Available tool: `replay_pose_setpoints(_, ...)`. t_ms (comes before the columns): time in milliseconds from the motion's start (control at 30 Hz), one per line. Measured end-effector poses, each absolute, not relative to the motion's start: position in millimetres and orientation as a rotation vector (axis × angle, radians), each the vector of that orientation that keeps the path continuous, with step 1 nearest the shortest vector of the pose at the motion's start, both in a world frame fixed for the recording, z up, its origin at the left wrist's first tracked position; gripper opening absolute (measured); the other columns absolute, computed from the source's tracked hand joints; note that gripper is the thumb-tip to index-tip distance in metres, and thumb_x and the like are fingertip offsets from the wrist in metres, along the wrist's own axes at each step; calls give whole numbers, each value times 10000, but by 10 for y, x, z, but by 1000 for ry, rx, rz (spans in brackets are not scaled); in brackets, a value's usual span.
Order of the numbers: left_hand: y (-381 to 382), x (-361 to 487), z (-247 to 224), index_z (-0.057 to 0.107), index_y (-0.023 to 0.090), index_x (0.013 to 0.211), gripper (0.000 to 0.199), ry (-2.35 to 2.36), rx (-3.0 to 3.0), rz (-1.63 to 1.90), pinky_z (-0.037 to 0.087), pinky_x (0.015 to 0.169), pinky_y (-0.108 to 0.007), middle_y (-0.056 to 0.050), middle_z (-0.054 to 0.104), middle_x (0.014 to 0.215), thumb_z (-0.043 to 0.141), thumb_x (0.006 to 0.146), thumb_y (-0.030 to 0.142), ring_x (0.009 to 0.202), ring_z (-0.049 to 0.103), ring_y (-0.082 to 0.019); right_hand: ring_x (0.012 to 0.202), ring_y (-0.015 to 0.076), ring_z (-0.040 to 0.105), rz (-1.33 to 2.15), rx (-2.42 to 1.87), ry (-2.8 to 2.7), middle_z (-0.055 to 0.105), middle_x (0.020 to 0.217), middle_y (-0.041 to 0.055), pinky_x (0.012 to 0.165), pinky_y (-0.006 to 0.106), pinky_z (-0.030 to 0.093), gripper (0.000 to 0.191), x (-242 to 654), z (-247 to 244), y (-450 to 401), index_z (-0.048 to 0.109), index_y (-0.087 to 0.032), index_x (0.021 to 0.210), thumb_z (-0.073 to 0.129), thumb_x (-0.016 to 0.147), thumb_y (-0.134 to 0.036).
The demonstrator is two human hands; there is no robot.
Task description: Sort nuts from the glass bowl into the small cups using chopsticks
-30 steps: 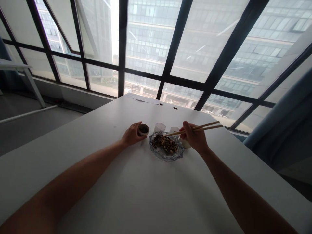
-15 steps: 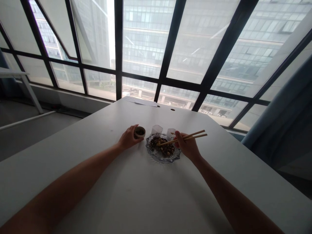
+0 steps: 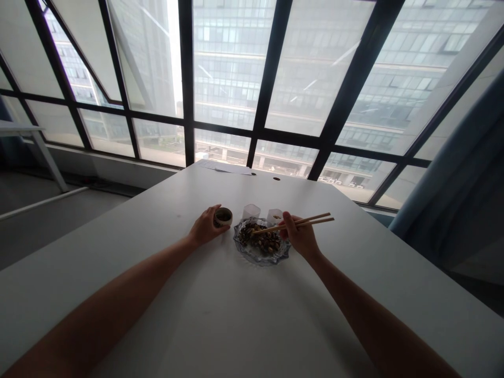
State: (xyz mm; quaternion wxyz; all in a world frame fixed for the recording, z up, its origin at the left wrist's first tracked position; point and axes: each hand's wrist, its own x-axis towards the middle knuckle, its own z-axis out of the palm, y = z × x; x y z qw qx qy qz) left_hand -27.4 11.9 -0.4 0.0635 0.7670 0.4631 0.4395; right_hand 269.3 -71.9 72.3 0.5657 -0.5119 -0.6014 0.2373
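Observation:
My left hand (image 3: 208,227) is wrapped round a small round cup (image 3: 223,216) with dark contents, left of a scalloped glass dish (image 3: 263,260). A heap of dark and light-brown seeds or nuts (image 3: 268,243) lies in that dish. Between the fingers of my right hand (image 3: 301,234) is a pair of chopsticks (image 3: 315,219). Their tips reach left into the heap; whether they pinch a piece is too small to tell. Just behind the dish stand two clear plastic cups, a left cup (image 3: 251,211) and a right cup (image 3: 274,216), the right one with a little something inside.
The white table (image 3: 220,315) stretches toward large windows (image 3: 224,68) with dark frames. Papers (image 3: 228,168) lie at its far end, close to a round dark hole (image 3: 276,179). A blue curtain (image 3: 449,168) hangs at the right, and another white table (image 3: 23,127) stands far left.
The view has shifted slightly. The chopstick tips have moved a little to the left across the heap. My left hand still holds the small cup.

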Motion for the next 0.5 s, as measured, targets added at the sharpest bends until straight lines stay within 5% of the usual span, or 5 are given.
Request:
replay_pose_setpoints(300, 126, -270, -14, 518, 172, 1350, 728, 1409, 2303, 1338, 533, 1000, -472, -154, 646, 1287, 762, 729, 464, 1156, 643, -319, 440, 161, 611, 536, -1197, -1513, 648, 504, 38, 427, 249, 483, 615, 2628, 670, -744, 681, -198, 659, 587, 769, -795)
replay_pose_setpoints(500, 118, -280, -6, 508, 170, 1356, 729, 1410, 2283, 1320, 523, 1011, -483, -163, 640, 1303, 753, 736, 464, 1173, 636, -324, 337, 126, 515, 620, -1181, -1245, 586, 414, 23, 356, 234, 429, 563, 2748, 763, -665, 662, -172, 600, 626, 805, -695)
